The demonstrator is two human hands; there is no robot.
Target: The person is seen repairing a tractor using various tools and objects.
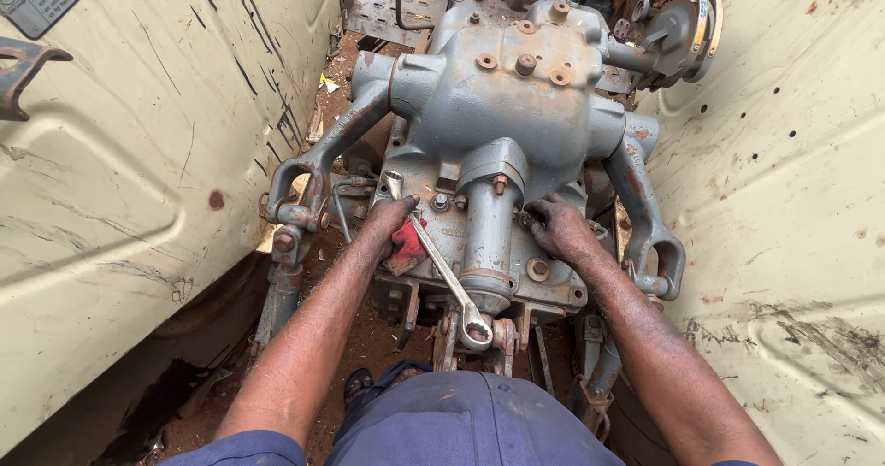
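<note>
A large grey-blue, rusty gearbox housing (516,106) fills the middle of the head view, with bolts on its top and two lift arms at its sides. My left hand (392,219) grips a long silver ring spanner (441,268) together with a red rag (406,245); the spanner's upper end sits by a bolt on the housing's left face and its ring end hangs low near my knees. My right hand (558,226) presses on the housing's right side beside the central cylinder (489,235), fingers curled at a bolt there.
Cream-coloured metal mudguards rise on the left (138,199) and right (793,199), boxing in the housing. Rusty lift arms (304,180) (645,217) stick out on both sides. Red-brown dirt ground (369,337) shows below. My blue trousers (461,420) are at the bottom edge.
</note>
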